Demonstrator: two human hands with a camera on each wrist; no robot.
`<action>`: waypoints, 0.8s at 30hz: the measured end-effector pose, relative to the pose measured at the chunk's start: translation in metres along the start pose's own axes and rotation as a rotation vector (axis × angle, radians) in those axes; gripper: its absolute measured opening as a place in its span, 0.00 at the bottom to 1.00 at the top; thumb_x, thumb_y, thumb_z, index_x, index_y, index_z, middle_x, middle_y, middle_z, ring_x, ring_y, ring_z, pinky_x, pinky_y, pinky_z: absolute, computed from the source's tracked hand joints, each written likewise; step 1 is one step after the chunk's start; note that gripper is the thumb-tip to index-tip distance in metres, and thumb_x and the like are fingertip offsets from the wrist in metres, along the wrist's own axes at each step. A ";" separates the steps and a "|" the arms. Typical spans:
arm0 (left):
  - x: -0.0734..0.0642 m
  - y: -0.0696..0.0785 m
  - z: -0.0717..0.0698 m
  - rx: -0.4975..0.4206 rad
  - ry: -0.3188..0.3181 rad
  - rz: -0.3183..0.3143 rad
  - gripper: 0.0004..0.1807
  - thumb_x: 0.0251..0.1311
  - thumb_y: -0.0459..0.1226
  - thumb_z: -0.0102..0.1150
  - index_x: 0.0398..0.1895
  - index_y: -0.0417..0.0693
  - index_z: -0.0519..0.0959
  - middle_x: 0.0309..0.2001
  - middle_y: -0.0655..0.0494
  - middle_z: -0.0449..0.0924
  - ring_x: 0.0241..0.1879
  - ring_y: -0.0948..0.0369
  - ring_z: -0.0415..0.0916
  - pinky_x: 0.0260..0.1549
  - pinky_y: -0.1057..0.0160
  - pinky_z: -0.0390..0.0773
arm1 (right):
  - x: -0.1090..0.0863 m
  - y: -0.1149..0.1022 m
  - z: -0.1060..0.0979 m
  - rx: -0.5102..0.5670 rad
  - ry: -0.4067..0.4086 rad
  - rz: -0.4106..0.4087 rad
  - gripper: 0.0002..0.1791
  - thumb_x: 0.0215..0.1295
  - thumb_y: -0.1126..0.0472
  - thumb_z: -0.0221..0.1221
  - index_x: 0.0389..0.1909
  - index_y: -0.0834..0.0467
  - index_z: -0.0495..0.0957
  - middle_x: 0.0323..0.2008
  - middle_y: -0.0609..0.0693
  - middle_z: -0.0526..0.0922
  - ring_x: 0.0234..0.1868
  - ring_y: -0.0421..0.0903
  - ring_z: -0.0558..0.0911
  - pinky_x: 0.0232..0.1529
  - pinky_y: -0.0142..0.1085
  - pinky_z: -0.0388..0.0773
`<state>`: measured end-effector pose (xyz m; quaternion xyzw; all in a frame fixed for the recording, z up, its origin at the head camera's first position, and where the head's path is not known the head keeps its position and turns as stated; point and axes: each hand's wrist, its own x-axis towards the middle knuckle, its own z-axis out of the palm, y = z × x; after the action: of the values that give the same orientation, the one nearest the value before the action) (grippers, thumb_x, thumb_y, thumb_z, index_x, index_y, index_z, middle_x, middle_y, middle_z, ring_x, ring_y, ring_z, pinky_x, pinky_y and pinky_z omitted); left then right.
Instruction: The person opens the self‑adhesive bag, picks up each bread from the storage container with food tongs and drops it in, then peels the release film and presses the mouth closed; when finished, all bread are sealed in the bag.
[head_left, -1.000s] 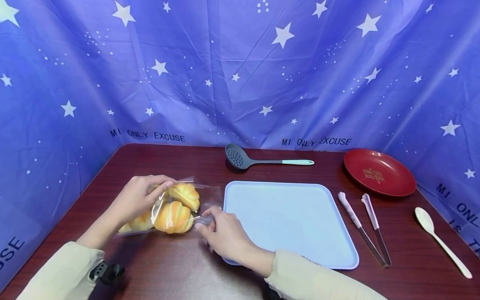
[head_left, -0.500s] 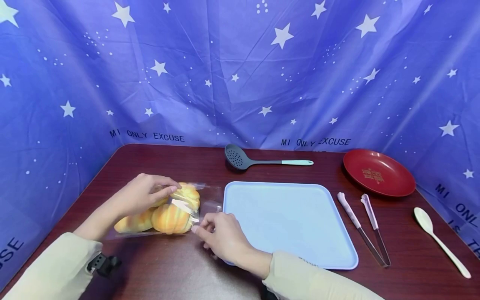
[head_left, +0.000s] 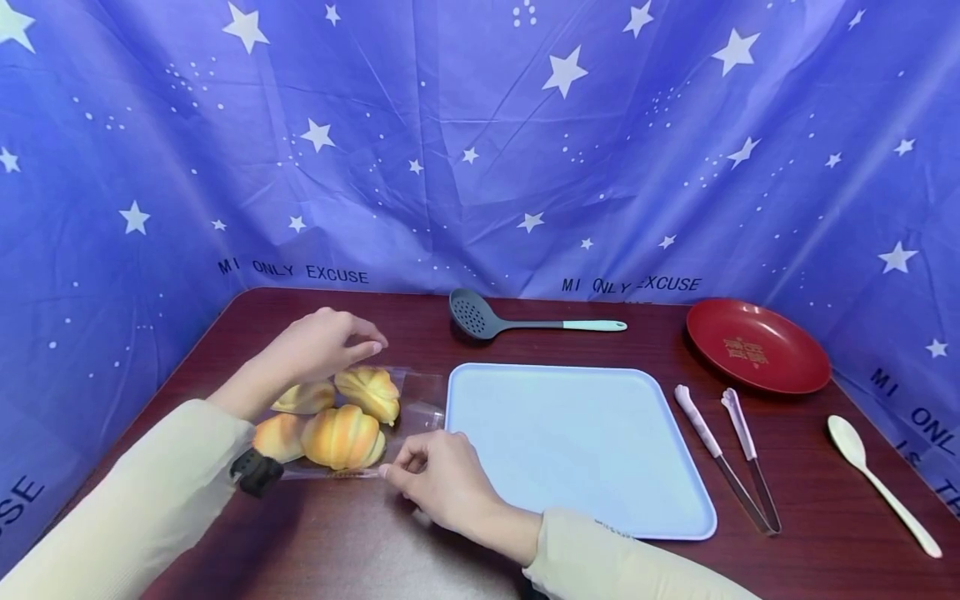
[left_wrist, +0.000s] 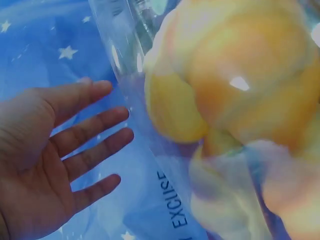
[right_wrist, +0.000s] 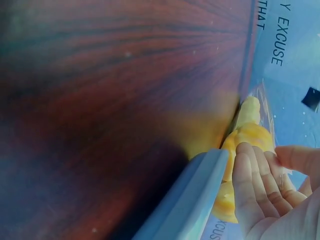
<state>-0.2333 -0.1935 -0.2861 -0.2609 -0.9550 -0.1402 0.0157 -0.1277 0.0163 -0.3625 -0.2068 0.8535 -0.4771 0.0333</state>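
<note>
1. A dark red-brown table (head_left: pixel 352 550) is enclosed by a blue star-printed curtain (head_left: pixel 480 192).
2. A pale blue tray (head_left: pixel 577 450) is flanked on the right by tongs (head_left: pixel 742 427), a red plate (head_left: pixel 787 333) and a white spoon (head_left: pixel 849 437); a skimmer (head_left: pixel 478 317) is laid behind.
3. Left of the tray, rolls (head_left: pixel 343 437) are contained in a clear bag (head_left: pixel 422 392).
4. The left hand (head_left: pixel 322 343) is raised by the bag's far side, fingers spread, nothing gripped.
5. The right hand (head_left: pixel 444 477) is placed at the near right corner; whether film is pinched cannot be told.
</note>
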 end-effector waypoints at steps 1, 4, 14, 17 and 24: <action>0.005 0.002 0.002 0.018 -0.005 0.006 0.09 0.70 0.41 0.62 0.46 0.52 0.89 0.41 0.57 0.89 0.37 0.58 0.82 0.41 0.46 0.81 | 0.000 0.000 0.000 -0.013 0.003 -0.007 0.14 0.61 0.59 0.71 0.17 0.51 0.82 0.12 0.35 0.78 0.12 0.27 0.73 0.25 0.24 0.73; 0.016 0.006 0.009 0.047 -0.040 0.011 0.08 0.68 0.39 0.64 0.44 0.52 0.89 0.40 0.56 0.89 0.35 0.58 0.82 0.39 0.48 0.81 | -0.002 0.002 0.001 -0.033 0.005 -0.021 0.15 0.61 0.59 0.71 0.16 0.50 0.82 0.12 0.34 0.77 0.14 0.25 0.73 0.26 0.24 0.71; 0.027 0.013 0.034 -0.004 -0.239 -0.006 0.12 0.73 0.40 0.58 0.50 0.49 0.88 0.48 0.53 0.88 0.54 0.48 0.81 0.55 0.44 0.78 | -0.005 0.003 -0.001 -0.076 -0.006 -0.071 0.15 0.61 0.59 0.71 0.16 0.50 0.81 0.14 0.32 0.77 0.18 0.24 0.72 0.26 0.22 0.69; 0.029 0.015 0.037 0.002 -0.258 -0.012 0.10 0.73 0.41 0.59 0.47 0.52 0.89 0.46 0.56 0.88 0.52 0.50 0.81 0.53 0.43 0.77 | -0.006 0.003 -0.002 -0.072 -0.008 -0.074 0.15 0.61 0.59 0.71 0.16 0.50 0.81 0.14 0.32 0.77 0.18 0.24 0.72 0.26 0.22 0.69; 0.028 0.016 0.035 0.010 -0.243 -0.019 0.07 0.70 0.40 0.61 0.33 0.55 0.85 0.30 0.63 0.81 0.36 0.59 0.77 0.41 0.48 0.76 | -0.006 0.005 -0.004 -0.076 -0.007 -0.073 0.14 0.61 0.59 0.71 0.17 0.50 0.81 0.16 0.32 0.78 0.19 0.25 0.72 0.27 0.23 0.70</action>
<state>-0.2481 -0.1565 -0.3126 -0.2671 -0.9529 -0.1030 -0.1002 -0.1252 0.0237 -0.3652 -0.2406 0.8628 -0.4445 0.0110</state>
